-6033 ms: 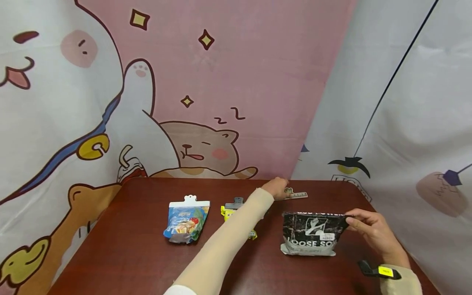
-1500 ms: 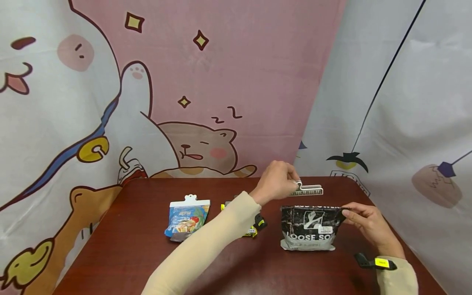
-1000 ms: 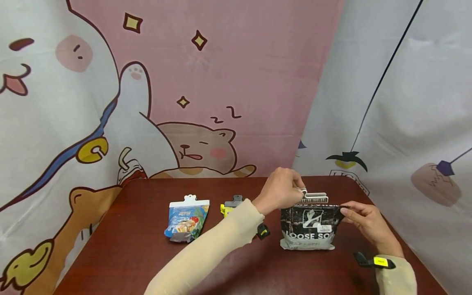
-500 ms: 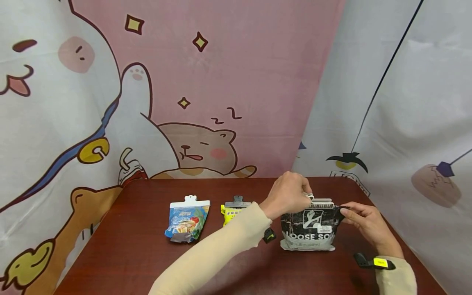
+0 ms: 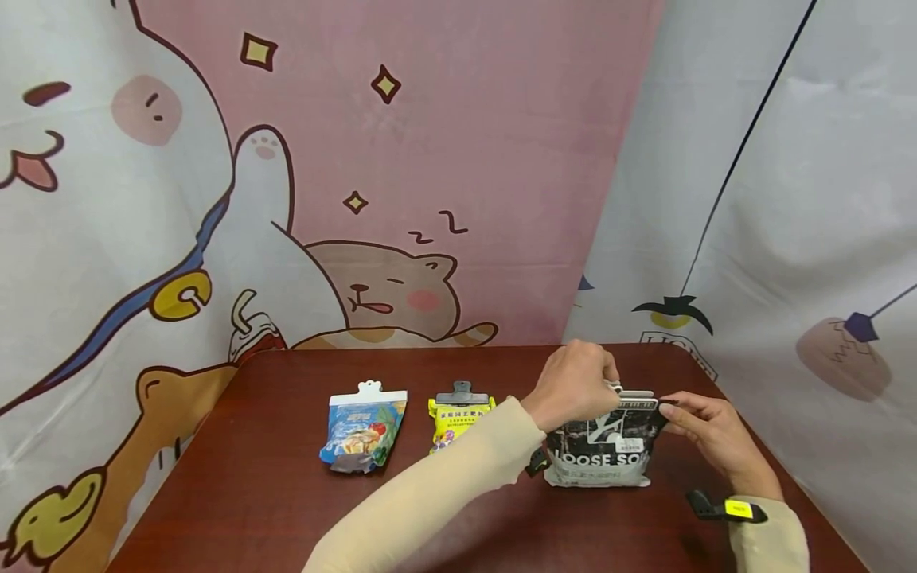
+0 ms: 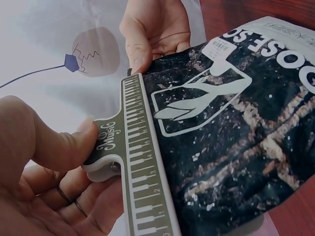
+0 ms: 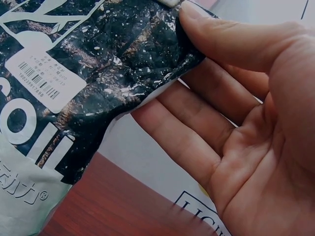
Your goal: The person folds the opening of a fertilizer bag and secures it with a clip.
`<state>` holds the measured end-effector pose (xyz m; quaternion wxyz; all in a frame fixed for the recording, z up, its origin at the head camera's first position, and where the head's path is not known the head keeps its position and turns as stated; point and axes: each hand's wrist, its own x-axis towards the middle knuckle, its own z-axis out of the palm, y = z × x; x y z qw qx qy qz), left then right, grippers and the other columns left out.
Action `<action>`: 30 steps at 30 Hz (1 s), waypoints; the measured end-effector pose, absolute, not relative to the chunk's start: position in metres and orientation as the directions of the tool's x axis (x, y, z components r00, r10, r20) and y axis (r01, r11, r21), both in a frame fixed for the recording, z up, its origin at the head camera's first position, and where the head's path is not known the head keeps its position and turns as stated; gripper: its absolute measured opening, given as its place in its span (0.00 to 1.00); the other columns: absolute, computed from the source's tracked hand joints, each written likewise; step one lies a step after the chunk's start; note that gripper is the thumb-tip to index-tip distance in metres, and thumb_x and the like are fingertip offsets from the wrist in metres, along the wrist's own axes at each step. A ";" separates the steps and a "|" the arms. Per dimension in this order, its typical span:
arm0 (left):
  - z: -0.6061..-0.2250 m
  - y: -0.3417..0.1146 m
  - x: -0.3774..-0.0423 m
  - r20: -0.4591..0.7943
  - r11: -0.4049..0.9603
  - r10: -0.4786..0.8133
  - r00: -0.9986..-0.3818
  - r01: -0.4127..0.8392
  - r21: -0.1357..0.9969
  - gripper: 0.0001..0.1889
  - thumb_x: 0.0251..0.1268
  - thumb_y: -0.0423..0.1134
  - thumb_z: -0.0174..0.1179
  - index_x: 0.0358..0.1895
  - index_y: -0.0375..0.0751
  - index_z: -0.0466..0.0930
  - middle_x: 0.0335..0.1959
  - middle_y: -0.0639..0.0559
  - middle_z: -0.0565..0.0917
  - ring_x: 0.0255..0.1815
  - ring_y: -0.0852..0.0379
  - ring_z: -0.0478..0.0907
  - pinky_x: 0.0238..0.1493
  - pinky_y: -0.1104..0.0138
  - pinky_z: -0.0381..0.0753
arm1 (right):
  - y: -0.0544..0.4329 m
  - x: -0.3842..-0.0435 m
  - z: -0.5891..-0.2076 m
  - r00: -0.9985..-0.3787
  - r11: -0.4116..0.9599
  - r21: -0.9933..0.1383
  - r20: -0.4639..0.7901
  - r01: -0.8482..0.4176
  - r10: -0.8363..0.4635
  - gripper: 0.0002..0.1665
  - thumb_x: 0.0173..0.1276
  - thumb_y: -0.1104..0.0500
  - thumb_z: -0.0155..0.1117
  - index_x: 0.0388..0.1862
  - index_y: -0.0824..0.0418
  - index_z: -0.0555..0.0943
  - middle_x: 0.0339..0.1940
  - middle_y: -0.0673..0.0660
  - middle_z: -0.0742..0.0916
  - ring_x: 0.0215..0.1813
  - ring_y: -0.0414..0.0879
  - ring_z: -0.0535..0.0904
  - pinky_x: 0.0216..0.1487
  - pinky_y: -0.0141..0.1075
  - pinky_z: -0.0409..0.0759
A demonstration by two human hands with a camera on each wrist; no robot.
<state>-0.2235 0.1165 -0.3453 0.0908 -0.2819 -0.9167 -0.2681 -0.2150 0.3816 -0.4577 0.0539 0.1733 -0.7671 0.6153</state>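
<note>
A black-and-white bag of soil (image 5: 600, 458) stands on the table at the right, its printed front towards me. My left hand (image 5: 576, 386) pinches the tabs of a bag clip (image 5: 636, 400) with a piano-key ruler print. In the left wrist view, that clip (image 6: 140, 162) lies along the bag's top edge; whether its jaws have closed on the film cannot be made out. My right hand (image 5: 716, 434) pinches the bag's top right corner between thumb and fingers. In the right wrist view, the thumb (image 7: 221, 37) lies over the black film (image 7: 118, 59).
To the left stand a blue food bag (image 5: 364, 434) with a white clip (image 5: 368, 393) on top and a yellow bag (image 5: 458, 418) with a grey clip (image 5: 462, 393). My left forearm partly covers the yellow bag. A printed cloth backdrop (image 5: 501, 199) rises behind the reddish-brown table (image 5: 236, 493).
My left hand has picked the piano-print clip off the back of the table, brought it to the soil bag's top edge and shifted it rightward. My right hand keeps its pinch on the corner.
</note>
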 end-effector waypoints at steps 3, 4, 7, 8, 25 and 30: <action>-0.346 0.120 -0.223 0.330 0.703 0.471 -0.818 0.574 0.419 0.10 0.46 0.32 0.70 0.25 0.57 0.87 0.25 0.69 0.84 0.21 0.74 0.70 0.20 0.79 0.69 | 0.382 -0.215 -0.457 -0.939 0.202 -0.924 0.290 -0.325 -0.187 0.09 0.75 0.70 0.59 0.47 0.70 0.86 0.38 0.43 0.90 0.40 0.34 0.86 0.41 0.31 0.87; -0.346 0.121 -0.223 0.332 0.706 0.473 -0.816 0.576 0.413 0.09 0.46 0.33 0.70 0.25 0.57 0.87 0.25 0.69 0.84 0.21 0.74 0.69 0.20 0.79 0.69 | 0.382 -0.214 -0.457 -0.940 0.210 -0.923 0.288 -0.324 -0.183 0.09 0.75 0.70 0.60 0.47 0.70 0.86 0.38 0.43 0.90 0.40 0.34 0.87 0.41 0.31 0.87; -0.346 0.124 -0.223 0.333 0.713 0.474 -0.815 0.577 0.399 0.08 0.48 0.34 0.71 0.27 0.57 0.88 0.25 0.69 0.84 0.20 0.74 0.69 0.20 0.79 0.69 | 0.383 -0.214 -0.457 -0.937 0.208 -0.920 0.296 -0.332 -0.187 0.09 0.75 0.70 0.60 0.47 0.69 0.86 0.39 0.42 0.90 0.41 0.34 0.87 0.41 0.31 0.87; -0.346 0.124 -0.223 0.332 0.713 0.475 -0.815 0.577 0.398 0.08 0.48 0.35 0.71 0.27 0.57 0.88 0.24 0.69 0.84 0.20 0.74 0.69 0.19 0.79 0.69 | 0.383 -0.215 -0.458 -0.932 0.186 -0.922 0.304 -0.339 -0.196 0.10 0.75 0.71 0.59 0.47 0.69 0.86 0.39 0.42 0.90 0.41 0.34 0.87 0.41 0.31 0.87; -0.349 0.133 -0.227 0.323 0.721 0.479 -0.816 0.576 0.385 0.04 0.50 0.40 0.74 0.27 0.57 0.88 0.25 0.69 0.83 0.21 0.74 0.69 0.21 0.79 0.69 | 0.389 -0.218 -0.463 -0.883 -0.135 -0.919 0.394 -0.370 -0.254 0.17 0.72 0.81 0.52 0.44 0.68 0.85 0.42 0.50 0.90 0.44 0.39 0.88 0.43 0.39 0.89; -0.350 0.134 -0.228 0.329 0.726 0.476 -0.815 0.576 0.376 0.04 0.50 0.41 0.74 0.28 0.57 0.89 0.26 0.69 0.84 0.23 0.74 0.69 0.22 0.79 0.68 | 0.389 -0.216 -0.462 -0.934 -0.086 -0.951 0.307 -0.296 -0.181 0.13 0.70 0.79 0.59 0.40 0.68 0.87 0.38 0.48 0.90 0.41 0.39 0.88 0.41 0.38 0.89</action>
